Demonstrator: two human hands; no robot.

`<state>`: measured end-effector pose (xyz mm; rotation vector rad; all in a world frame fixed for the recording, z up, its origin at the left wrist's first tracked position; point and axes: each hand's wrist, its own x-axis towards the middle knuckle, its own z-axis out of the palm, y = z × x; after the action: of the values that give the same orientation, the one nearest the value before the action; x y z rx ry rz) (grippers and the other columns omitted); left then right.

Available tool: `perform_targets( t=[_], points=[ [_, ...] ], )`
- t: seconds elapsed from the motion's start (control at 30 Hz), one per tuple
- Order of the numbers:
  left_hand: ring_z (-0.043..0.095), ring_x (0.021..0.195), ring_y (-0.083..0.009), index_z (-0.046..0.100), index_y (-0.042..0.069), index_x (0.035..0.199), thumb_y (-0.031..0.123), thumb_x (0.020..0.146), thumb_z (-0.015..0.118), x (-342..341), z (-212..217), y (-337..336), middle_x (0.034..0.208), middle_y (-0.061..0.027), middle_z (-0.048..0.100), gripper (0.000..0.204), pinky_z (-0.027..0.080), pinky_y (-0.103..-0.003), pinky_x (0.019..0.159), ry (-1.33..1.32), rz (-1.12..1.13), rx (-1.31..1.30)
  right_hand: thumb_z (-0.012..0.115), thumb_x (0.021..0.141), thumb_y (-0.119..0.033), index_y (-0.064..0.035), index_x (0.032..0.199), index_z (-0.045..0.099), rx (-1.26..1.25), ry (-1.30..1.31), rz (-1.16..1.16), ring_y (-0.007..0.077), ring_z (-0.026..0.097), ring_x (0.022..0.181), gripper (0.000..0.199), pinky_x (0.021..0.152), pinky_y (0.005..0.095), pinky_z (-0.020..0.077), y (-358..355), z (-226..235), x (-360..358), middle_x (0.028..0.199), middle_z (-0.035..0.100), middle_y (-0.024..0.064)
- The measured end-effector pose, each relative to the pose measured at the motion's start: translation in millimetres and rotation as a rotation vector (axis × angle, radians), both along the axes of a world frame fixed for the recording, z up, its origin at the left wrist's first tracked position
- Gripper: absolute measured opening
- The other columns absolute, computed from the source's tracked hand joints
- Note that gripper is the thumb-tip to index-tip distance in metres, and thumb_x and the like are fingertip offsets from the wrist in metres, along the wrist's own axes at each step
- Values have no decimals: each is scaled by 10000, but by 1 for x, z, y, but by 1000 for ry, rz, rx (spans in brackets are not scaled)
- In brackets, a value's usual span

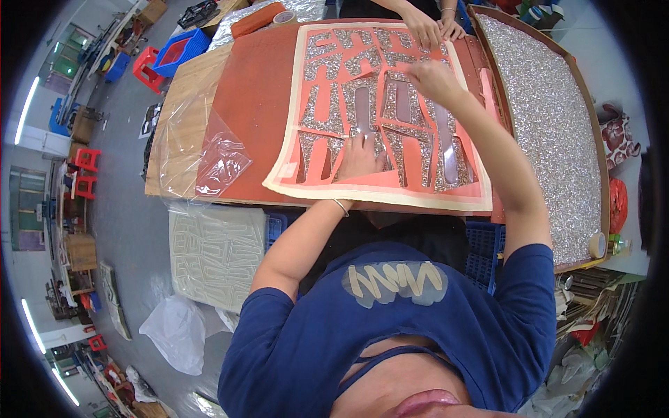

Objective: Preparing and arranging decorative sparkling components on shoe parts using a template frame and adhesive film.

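Observation:
A pink sheet with a cream border (279,182) lies on a red-brown board, with glittery silver-brown areas showing through its cut-out shapes. My left hand (361,157) rests on its lower middle, fingers stretched out. Its fingertips touch the lower end of a smooth greyish strip (362,108). Similar strips (402,101) lie further right on the sheet. Over the upper right part, my right hand (435,82) is closed, fingertips pinched beside a pink edge; what they grip is too small to make out. Across from me, a co-worker's hands (431,29) work at the sheet's far right corner.
The red-brown board (251,90) extends left under crumpled clear film (202,153). A large tray of glittery material (550,125) stands at right, with a tape roll (596,245) on its near edge. A pale sheet with cut-outs (216,258) hangs below left, near a white plastic bag (178,333).

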<state>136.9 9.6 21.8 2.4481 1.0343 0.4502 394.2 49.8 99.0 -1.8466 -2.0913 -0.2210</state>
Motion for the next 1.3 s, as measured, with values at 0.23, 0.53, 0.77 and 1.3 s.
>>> perform_targets(
  t=[0.23,0.53,0.77,1.3],
  points=[
    [430,1192,-403,478,-62,1169,281,836,619,-5,0,12,1253,-283,424,498,402,-458,955,270,-11,-1,614,806,-31,-8,966,603,222,481,375,313,605,882,162,719,387,485,-71,26,-91,986,632,140],
    [425,1240,-361,427,-12,1278,302,808,629,-34,20,2,1345,-269,369,600,392,-424,986,189,145,144,608,822,-280,-64,896,597,361,410,850,247,551,607,229,500,334,450,-206,209,-175,756,562,86],
    [437,1227,-362,431,-8,1276,297,814,615,-73,15,0,1331,-265,384,584,397,-425,982,192,319,166,764,689,-483,-41,837,638,386,499,951,198,556,527,483,413,238,423,-183,213,-212,639,550,66],
    [447,1208,-371,453,-10,1251,287,829,585,-81,-21,17,1303,-262,407,533,408,-430,970,-59,216,206,560,863,-126,-53,1007,657,-180,169,413,305,600,954,188,831,404,483,66,-53,-159,984,648,121]
  ],
)
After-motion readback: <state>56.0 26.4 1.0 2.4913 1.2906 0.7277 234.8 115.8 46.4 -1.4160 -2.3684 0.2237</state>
